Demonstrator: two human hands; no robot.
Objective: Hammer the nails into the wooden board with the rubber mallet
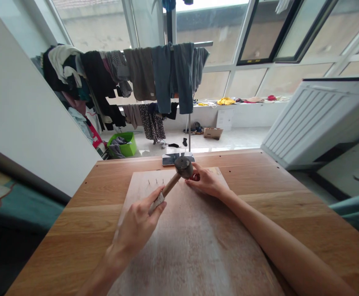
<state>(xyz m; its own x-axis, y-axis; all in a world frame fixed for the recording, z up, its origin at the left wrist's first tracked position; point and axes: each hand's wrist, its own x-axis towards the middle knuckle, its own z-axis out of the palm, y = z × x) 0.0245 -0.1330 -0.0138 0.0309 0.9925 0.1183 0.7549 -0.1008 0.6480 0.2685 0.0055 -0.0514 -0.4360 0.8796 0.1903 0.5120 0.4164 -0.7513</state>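
Observation:
My left hand (138,224) is closed around the wooden handle of a hammer (176,176), whose dark round head hangs just above the far part of a pale wooden board (192,246). My right hand (204,181) rests on the board right beside the hammer head, fingers pinched together on something small with a bit of red that I cannot make out. Three small nails (155,181) stand upright in a row in the board, left of the hammer head.
The board lies on a brown wooden table (83,209). A phone-like flat device (171,158) sits at the table's far edge. Beyond are a rack of hanging clothes (155,78), a green basket (124,144), a white radiator-like unit (318,119) and large windows.

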